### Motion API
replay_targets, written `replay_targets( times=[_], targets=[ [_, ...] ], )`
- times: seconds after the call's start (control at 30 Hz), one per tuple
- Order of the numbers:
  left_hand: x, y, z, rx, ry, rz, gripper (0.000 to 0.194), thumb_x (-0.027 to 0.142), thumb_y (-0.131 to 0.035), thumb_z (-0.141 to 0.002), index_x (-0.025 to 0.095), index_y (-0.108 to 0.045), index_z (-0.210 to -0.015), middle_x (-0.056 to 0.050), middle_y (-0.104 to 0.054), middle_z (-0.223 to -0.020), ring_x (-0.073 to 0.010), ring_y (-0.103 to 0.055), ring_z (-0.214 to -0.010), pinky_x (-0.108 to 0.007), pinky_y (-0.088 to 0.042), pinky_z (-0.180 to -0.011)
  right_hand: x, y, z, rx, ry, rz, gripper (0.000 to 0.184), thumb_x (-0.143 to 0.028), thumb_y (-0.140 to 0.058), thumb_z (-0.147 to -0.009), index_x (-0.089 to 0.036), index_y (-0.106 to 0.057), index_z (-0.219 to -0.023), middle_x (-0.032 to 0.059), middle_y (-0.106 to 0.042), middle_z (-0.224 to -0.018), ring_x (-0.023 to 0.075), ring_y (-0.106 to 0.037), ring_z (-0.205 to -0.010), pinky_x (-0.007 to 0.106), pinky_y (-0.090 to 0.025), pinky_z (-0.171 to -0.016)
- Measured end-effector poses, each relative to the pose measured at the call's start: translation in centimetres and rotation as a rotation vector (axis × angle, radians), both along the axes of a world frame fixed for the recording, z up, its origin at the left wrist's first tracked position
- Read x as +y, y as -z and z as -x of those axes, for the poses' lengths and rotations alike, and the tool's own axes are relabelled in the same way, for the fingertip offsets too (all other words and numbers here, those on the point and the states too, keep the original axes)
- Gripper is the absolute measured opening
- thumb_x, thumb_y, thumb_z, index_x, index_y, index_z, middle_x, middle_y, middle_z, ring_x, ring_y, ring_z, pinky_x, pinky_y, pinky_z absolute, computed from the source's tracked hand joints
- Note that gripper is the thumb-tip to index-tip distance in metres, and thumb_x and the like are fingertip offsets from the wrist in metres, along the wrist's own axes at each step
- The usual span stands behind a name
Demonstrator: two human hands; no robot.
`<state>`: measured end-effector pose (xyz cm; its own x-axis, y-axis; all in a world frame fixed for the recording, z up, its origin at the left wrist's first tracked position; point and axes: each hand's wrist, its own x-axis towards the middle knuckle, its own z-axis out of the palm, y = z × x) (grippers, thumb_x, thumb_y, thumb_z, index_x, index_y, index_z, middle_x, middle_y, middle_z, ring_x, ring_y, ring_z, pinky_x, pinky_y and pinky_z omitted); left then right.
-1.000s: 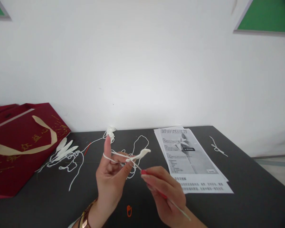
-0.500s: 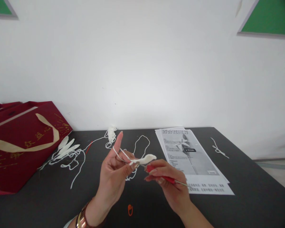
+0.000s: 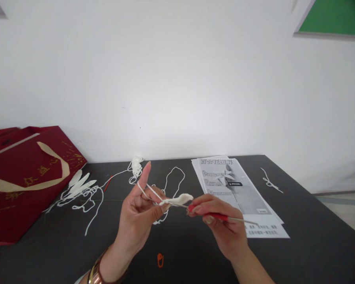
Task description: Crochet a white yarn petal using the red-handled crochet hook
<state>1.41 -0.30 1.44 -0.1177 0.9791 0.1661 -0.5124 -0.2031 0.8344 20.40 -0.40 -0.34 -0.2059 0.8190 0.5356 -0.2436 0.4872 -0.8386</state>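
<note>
Farther right than half a second ago, the right hand (image 3: pixel 226 223) grips a red-handled crochet hook (image 3: pixel 220 216), now lying flatter. Its shaft meets a white crocheted piece (image 3: pixel 184 198) pinched by the left hand (image 3: pixel 137 215), yarn (image 3: pixel 154 192) looped around the raised index finger. The piece is above the worktop (image 3: pixel 192 260), between its back edge and an orange stitch marker (image 3: pixel 160 257).

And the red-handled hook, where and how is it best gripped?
Probably by its red handle, from the right, as the right hand holds it: that stretch looks thicker than the slim shaft behind it, and the opposite end lies at the white piece pinched in the left hand.
</note>
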Motion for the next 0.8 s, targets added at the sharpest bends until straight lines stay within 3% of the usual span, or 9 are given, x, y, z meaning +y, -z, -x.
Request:
replay_targets(
  times=[0.3,0.8],
  targets=[
    [0.1,-0.2,0.5,0.056,0.071,0.091,0.082,0.004,-0.082,-0.062,0.027,-0.055,-0.135,0.005,-0.062,-0.060,-0.0098,-0.057,-0.060,-0.018,-0.045,-0.053,-0.1,-0.3,-0.2,0.043,0.019,-0.014,0.016,-0.019,-0.062,-0.090,-0.024,-0.075,-0.099,0.0063,-0.074,-0.088,0.0194,-0.069,-0.079,0.031,-0.056,-0.068],
    [1.2,-0.2,2.2,0.022,0.515,0.339,0.081,-0.003,-0.080,-0.055,0.021,-0.060,-0.130,0.005,-0.065,-0.058,-0.0076,-0.055,-0.050,-0.018,-0.041,-0.052,0.1,-0.6,-1.2,-0.048,0.004,-0.040,0.013,-0.024,-0.063,-0.090,-0.023,-0.074,-0.096,0.0064,-0.072,-0.083,0.0187,-0.066,-0.076,0.031,-0.051,-0.064]
  ],
)
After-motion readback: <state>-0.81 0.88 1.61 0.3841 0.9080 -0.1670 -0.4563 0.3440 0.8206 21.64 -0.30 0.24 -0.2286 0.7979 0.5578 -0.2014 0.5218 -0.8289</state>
